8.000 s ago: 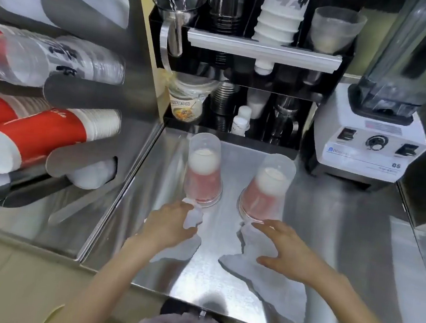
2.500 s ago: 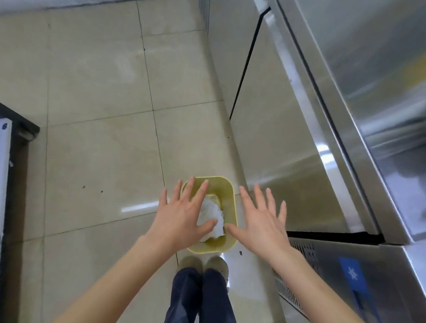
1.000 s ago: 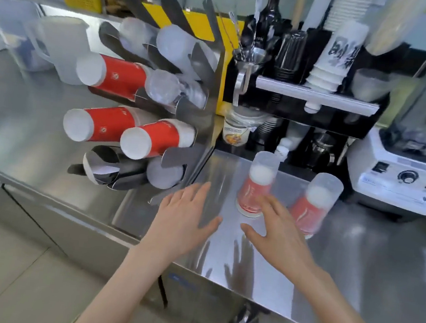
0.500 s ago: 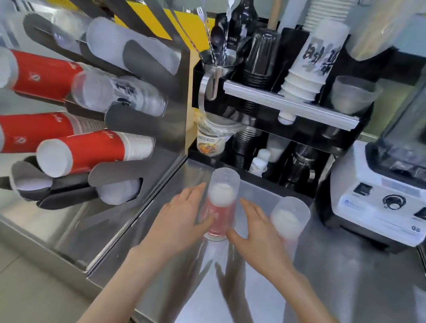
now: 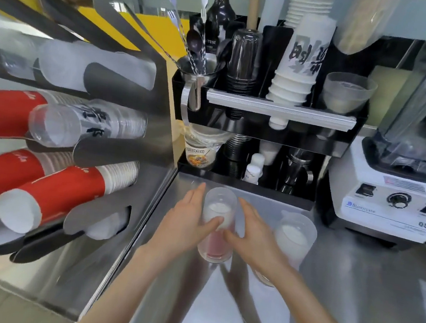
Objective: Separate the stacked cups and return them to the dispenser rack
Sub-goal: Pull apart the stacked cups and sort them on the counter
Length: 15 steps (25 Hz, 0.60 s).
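Note:
Two upside-down cup stacks stand on the steel counter, each a clear plastic cup over a red paper cup. My left hand (image 5: 187,224) and my right hand (image 5: 254,235) wrap the left cup stack (image 5: 218,214) from both sides, thumbs across its front. The right cup stack (image 5: 294,235) stands free just beyond my right hand, its lower part hidden by my wrist. The dispenser rack (image 5: 158,118) at the left holds rows of red paper cups (image 5: 66,193) and printed clear cups (image 5: 92,125) lying on their sides.
A black organiser (image 5: 280,110) behind the cups holds white cup stacks, dark cups and a tin of spoons and forks. A white blender (image 5: 391,203) stands at the right. The steel counter (image 5: 217,314) extends toward me.
My hands left the yellow bin on the floor and came back to the counter. Over the last second they moved forward and closed around the left cup stack.

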Motion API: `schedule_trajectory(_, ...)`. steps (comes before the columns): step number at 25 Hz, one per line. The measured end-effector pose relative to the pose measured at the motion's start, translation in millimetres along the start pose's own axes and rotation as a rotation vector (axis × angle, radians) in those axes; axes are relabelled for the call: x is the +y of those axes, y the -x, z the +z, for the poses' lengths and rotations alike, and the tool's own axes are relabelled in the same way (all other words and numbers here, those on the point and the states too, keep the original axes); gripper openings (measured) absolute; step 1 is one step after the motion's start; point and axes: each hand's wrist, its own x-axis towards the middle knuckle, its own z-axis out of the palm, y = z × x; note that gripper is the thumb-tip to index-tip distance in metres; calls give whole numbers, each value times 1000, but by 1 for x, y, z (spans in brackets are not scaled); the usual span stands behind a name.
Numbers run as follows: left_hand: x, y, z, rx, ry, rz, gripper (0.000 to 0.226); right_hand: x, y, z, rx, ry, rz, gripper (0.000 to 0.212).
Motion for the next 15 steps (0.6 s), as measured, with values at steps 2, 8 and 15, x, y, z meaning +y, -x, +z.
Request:
schedule_trajectory(2, -6, -8, 2, -42, 13, 5, 84, 0, -3, 4, 2, -32, 11, 72)
schedule_trajectory(8, -18, -25, 10, -78, 47, 39, 83, 0, -11, 18, 12, -34, 49, 77)
schedule_trajectory(15, -12, -25, 5, -9, 181, 173, 53, 0, -9, 14, 127, -112, -18, 54)
